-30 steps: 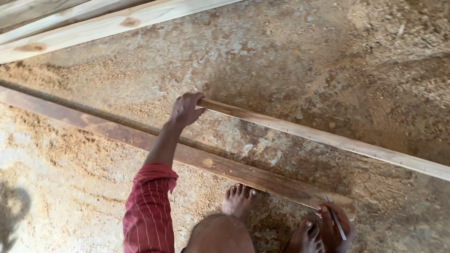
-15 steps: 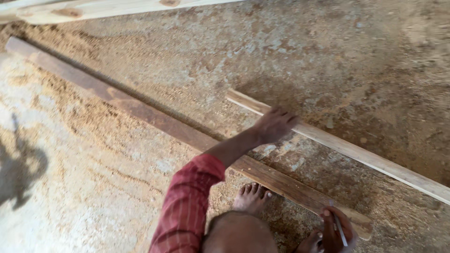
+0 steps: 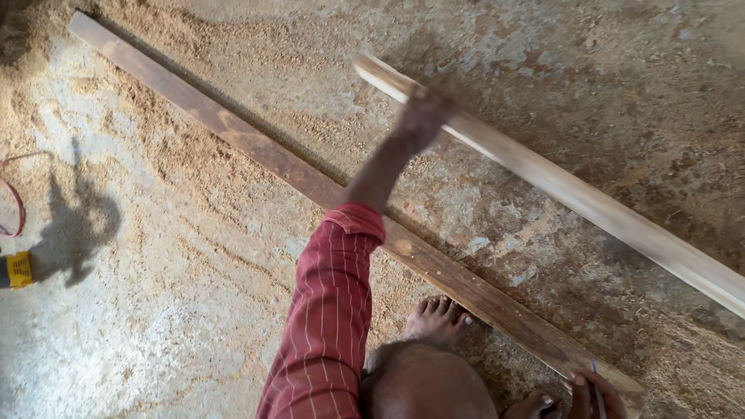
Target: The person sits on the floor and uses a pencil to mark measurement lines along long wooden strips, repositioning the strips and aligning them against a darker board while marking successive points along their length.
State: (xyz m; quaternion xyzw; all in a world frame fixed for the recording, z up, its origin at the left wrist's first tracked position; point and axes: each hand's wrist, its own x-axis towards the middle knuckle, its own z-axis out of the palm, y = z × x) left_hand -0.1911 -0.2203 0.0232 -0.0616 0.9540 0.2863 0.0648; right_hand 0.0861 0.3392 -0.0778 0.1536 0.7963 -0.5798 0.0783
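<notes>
My left hand (image 3: 423, 116), blurred by motion, grips a long pale wooden plank (image 3: 574, 194) close to its left end; the arm wears a red striped sleeve. The pale plank runs diagonally to the right edge. Nearer to me a darker, longer plank (image 3: 256, 147) lies on the sawdust-covered floor, parallel to it. At the bottom right my right hand (image 3: 594, 392) rests on the dark plank's near end and holds a thin pencil-like stick (image 3: 597, 388).
My bare foot (image 3: 437, 318) stands against the dark plank, and toes of the other foot (image 3: 535, 403) show beside my right hand. Sawdust covers the concrete floor. A small yellow object (image 3: 17, 270) and a red cord (image 3: 12, 206) lie at the left edge.
The view has swung left, so the boards at the top left are out of sight. My left hand has moved up and away along with the pale plank's end. The right hand has stayed put.
</notes>
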